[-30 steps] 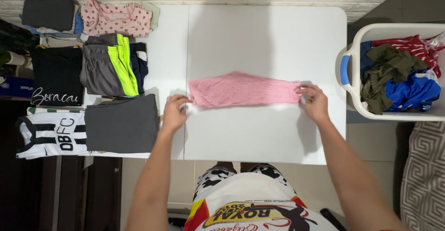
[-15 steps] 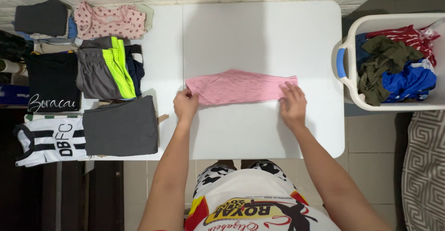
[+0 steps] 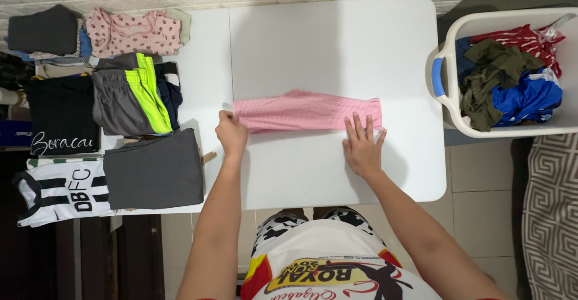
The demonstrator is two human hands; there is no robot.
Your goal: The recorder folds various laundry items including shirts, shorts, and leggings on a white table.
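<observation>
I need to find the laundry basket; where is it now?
In the head view, the white laundry basket stands at the right, beside the table, full of clothes.

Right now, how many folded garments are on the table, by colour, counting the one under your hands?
Pink: 2, the pink garment under both hands, and a dotted top
Grey: 3
Black: 1
Black-and-white striped: 1
Total: 7 clearly visible; others lie hidden beneath.
</observation>
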